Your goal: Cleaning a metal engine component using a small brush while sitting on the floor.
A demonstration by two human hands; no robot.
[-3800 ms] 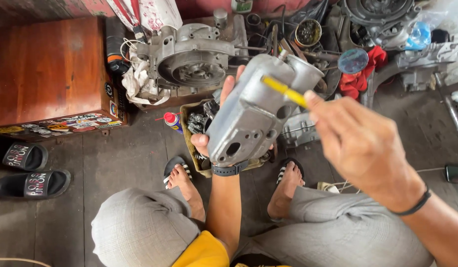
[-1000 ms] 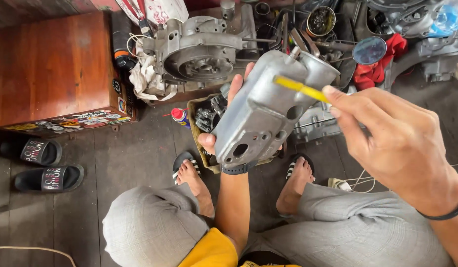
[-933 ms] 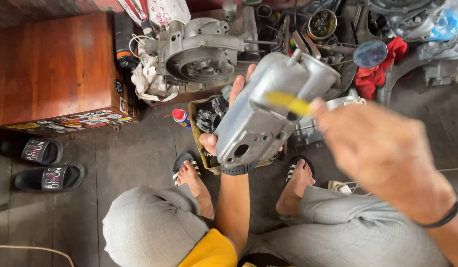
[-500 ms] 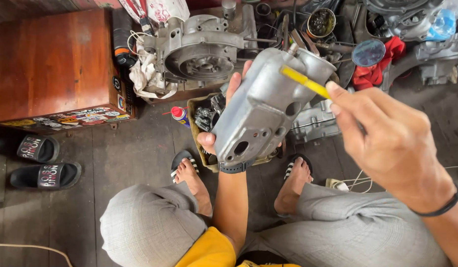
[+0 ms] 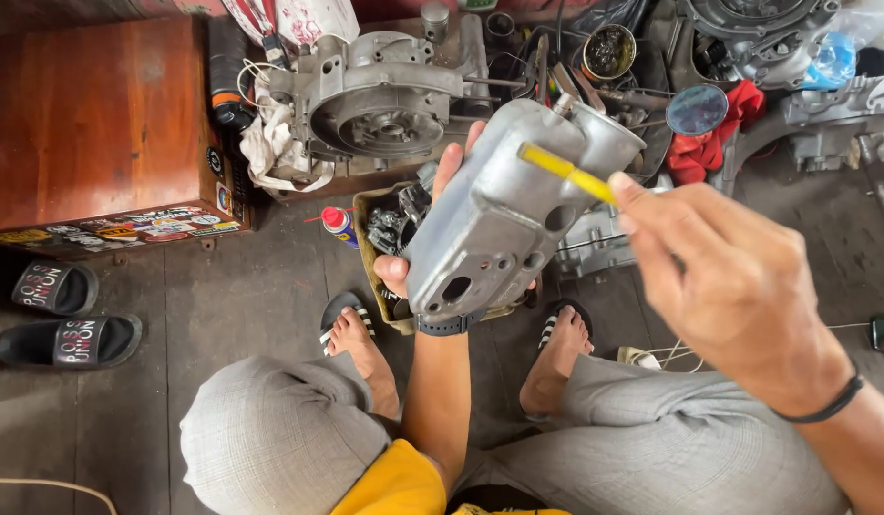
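Grey engine casing (image 5: 504,215): held up over the floor in the closed left hand (image 5: 418,257). Right hand (image 5: 738,286) pinches a yellow-handled brush (image 5: 568,173), tip on the casing's upper end. Brushing apparently midway; extent covered indeterminable.

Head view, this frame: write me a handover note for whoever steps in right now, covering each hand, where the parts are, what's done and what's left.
Left hand: holds the grey metal casing from behind, raised above the lap, fingers wrapped round its edges.
Right hand: pinches a yellow-handled tool, tip at the casing's upper end.
Around: a tray of small parts on the floor under the casing, a spray can beside it, a larger engine case behind, on a white rag.
Done: casing is up and being worked on; how far cannot be told.
Left: casing and tool are not yet put down.
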